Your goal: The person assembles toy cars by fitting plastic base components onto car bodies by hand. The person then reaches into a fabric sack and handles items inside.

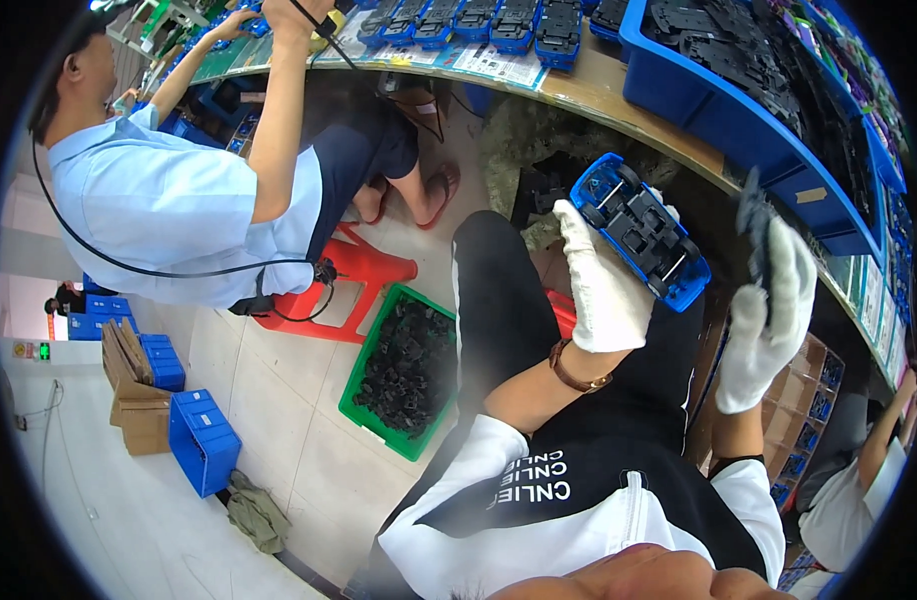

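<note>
Left hand (pixel 607 295) grips upturned toy car (pixel 643 234), long axis slanting down rightward; right hand (pixel 777 318) holds black part (pixel 756 232).

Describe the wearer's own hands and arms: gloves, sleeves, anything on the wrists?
Left hand and right hand: white gloves, the left one loose at its cuff. Left wrist: a watch with a brown strap and gold-toned case. Left sleeve and right sleeve: white, ending well short of the gloves; forearms bare between. No cables visible on either arm.

The floor (pixel 289 415) is bright, but it is dark under the table (pixel 599 82). The table's edge bends, the corners are black, and the held black part (pixel 755 225) looks blurry.
</note>
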### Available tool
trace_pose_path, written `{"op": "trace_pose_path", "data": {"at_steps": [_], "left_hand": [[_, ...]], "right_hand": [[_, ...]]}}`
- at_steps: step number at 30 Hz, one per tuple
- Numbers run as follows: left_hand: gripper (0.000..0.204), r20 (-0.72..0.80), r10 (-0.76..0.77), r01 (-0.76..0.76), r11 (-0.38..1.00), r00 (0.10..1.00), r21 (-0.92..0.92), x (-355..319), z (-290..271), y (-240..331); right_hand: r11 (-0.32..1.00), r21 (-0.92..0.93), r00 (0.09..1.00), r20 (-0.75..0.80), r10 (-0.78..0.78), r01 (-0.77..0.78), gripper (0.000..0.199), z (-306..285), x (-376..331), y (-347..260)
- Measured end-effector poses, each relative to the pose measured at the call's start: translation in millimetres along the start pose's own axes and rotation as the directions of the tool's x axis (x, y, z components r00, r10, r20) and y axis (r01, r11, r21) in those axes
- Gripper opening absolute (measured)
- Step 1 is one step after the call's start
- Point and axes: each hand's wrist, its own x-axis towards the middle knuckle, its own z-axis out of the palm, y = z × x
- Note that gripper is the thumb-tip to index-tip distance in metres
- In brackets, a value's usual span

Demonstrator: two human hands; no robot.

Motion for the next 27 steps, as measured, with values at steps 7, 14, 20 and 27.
{"op": "trace_pose_path", "data": {"at_steps": [7, 14, 20, 27], "left_hand": [[0.075, 0.285, -0.060, 0.151, 0.940, 0.957, -0.306, 6.6, -22.2, -10.9], [0.075, 0.354, -0.013, 0.162, 0.905, 0.935, -0.393, 4.5, -18.3, -7.9], [0.069, 0.161, 0.095, -0.125, 0.974, 0.982, 0.187, -6.4, -12.9, -5.9], [0.028, 0.075, 0.064, -0.077, 0.978, 0.995, 0.191, 5.1, -19.6, -5.0]], "right_hand": [[0.988, -0.115, 0.975, 0.208, -0.082, 0.108, 0.053, 19.4, -5.2, -35.4], [0.968, -0.200, 0.976, 0.187, -0.115, 0.152, 0.055, 38.5, -1.9, -33.2], [0.967, -0.225, 0.985, 0.144, -0.091, 0.122, 0.051, 47.2, -4.0, -33.7], [0.986, -0.142, 0.963, 0.265, -0.047, 0.087, 0.036, 43.0, -1.4, -35.5]]}}
